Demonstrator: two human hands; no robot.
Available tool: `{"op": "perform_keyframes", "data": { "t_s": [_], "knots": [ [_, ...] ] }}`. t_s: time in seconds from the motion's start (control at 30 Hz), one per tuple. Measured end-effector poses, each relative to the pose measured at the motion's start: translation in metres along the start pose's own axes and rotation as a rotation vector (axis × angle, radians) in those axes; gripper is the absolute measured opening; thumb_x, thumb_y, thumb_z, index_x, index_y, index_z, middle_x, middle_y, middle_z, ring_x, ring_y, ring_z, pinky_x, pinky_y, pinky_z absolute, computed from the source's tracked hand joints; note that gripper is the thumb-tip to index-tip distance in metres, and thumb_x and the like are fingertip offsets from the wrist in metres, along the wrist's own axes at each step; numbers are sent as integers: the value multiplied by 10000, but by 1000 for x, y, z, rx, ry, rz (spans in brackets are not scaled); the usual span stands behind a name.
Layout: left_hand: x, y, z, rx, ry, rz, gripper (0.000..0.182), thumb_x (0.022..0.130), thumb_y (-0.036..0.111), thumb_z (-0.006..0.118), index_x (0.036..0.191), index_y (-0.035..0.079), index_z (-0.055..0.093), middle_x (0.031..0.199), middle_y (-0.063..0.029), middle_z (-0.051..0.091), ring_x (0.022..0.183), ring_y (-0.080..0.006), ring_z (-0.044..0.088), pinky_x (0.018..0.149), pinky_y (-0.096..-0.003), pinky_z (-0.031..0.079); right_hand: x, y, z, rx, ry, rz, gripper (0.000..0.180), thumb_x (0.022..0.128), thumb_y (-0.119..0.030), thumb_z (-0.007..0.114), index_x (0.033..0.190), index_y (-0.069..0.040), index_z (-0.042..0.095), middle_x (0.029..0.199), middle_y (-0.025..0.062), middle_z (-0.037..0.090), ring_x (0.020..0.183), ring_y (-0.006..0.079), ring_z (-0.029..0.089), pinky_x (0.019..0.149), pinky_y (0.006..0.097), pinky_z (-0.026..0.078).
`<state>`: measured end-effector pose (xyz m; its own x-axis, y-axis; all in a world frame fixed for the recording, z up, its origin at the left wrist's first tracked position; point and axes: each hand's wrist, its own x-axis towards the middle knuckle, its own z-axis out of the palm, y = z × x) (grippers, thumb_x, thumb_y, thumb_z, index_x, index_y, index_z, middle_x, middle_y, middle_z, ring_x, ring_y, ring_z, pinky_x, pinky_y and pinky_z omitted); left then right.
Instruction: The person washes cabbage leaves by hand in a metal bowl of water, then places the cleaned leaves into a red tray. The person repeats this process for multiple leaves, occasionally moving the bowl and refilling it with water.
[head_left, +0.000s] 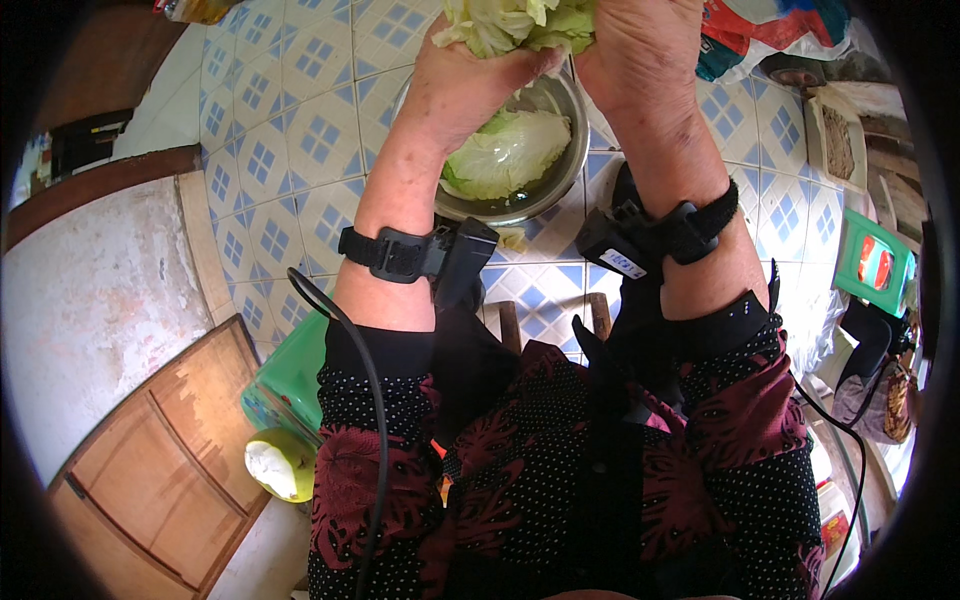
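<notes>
Leafy green lettuce (517, 26) is held between my two hands at the top edge of the view, partly cut off by it. My left hand (480, 82) grips it from the left, thumb across its underside. On the other side, my right hand (637, 45) is against the leaves, its fingers mostly hidden. Below them a round metal basin (574, 176) stands on the tiled floor, partly behind my left forearm. A large wet lettuce leaf (510, 154) lies in the basin. A small pale leaf scrap (511, 239) is on the floor by the basin's near rim.
Patterned tiles (322, 142) cover the floor. A colourful plastic bag (772, 34) lies at the upper right, with a green plastic stool (874, 262) farther down. At the left are a green plastic container (289, 375), a green-and-white round object (281, 465) and a wooden door (165, 465).
</notes>
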<state>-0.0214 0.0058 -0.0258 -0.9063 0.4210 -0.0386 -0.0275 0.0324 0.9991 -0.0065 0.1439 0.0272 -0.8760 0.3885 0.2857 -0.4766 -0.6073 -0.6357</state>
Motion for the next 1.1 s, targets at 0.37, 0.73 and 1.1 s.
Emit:
{"op": "perform_keyframes", "data": {
  "t_s": [0.37,0.73,1.1],
  "knots": [
    [5,-5,0,217,116,50,358,800,33,755,1144,-8,665,1040,-42,702,890,-134,649,747,-285,522,-2,-3,3,3,2,31,444,858,-27,787,1258,-75,602,1159,48,647,1039,182,614,862,320,540],
    [1,5,6,490,163,62,145,841,136,721,930,23,703,727,-22,676,610,-110,613,569,-283,490,-5,-9,11,80,33,41,484,856,-27,790,1290,-80,583,1198,60,633,1082,195,596,906,334,531],
    [3,1,8,361,175,-21,88,850,89,703,896,15,687,696,-10,647,570,-102,576,506,-279,456,-5,-7,7,31,10,14,468,861,-54,794,1281,-63,587,1184,63,637,1058,191,598,892,327,527]
  ]
}}
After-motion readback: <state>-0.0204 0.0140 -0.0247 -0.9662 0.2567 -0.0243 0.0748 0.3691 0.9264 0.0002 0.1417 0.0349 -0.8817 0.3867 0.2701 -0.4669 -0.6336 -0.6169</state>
